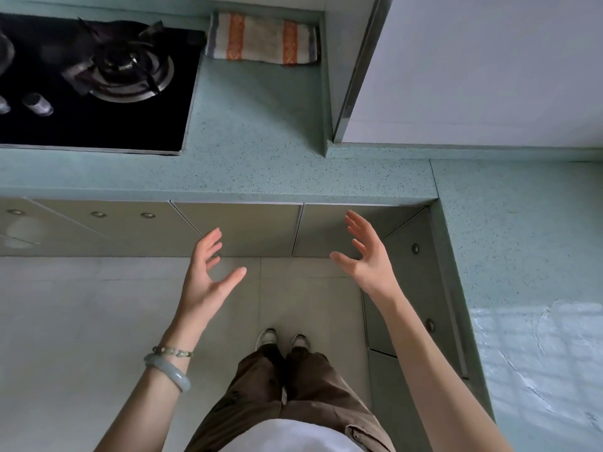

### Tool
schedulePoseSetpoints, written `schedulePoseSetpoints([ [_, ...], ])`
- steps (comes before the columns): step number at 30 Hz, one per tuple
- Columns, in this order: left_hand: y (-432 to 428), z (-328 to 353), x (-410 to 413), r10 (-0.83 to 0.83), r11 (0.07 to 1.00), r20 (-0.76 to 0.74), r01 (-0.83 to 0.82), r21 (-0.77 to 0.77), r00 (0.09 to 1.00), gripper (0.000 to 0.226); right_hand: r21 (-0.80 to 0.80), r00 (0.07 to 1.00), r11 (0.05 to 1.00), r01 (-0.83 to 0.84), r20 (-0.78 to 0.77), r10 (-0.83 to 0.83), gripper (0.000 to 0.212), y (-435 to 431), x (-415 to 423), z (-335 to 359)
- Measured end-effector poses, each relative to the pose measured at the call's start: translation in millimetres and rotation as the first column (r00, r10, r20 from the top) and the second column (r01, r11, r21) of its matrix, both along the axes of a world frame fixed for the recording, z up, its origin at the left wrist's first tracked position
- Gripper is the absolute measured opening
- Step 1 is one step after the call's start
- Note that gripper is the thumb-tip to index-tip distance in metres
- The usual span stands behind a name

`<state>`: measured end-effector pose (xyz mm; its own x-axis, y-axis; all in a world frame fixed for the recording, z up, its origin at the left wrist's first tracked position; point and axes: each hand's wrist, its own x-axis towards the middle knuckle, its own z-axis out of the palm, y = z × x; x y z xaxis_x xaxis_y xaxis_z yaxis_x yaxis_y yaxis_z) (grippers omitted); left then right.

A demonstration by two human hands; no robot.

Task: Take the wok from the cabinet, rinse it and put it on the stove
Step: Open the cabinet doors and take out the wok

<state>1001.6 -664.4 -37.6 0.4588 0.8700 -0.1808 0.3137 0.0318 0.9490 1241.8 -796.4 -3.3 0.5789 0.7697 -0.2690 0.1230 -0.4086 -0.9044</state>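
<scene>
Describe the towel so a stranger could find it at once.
Start at the black stove set into the green counter. Right of its far corner, against the back edge, lies a folded towel. It is the only cloth there: cream with two orange bands.

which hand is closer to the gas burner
Left. The left hand is held open below and a little right of the burner, before the cabinet doors; the right hand is farther right, near the corner of the counter.

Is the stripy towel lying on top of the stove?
No, the striped towel lies on the green countertop, beside the stove.
</scene>
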Motion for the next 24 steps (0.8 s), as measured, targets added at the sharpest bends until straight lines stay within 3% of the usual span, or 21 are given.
schedulePoseSetpoints([
  [7, 3.3, -3.8, -21.4, -0.158, 0.985, -0.118, 0.165, 0.052, 0.980, 0.075, 0.015, 0.999, 0.999, 0.043, 0.020, -0.043, 0.076, 1.8, -24.4, -13.0],
  [15, -22.6, -9.9, -35.8, -0.078, 0.995, -0.062, 0.081, 0.056, 0.995, 0.079, 0.061, 0.999, 0.998, 0.029, 0.023, -0.031, 0.076, -25.9, -39.6, -20.2],
  [24, -114.4, -19.9, -46.3, 0.029, 0.999, 0.077, -0.027, -0.036, 0.997, 0.082, 0.148, 0.998, 0.989, -0.023, 0.053, 0.015, 0.075, -102.9, -55.8, -21.6],
])
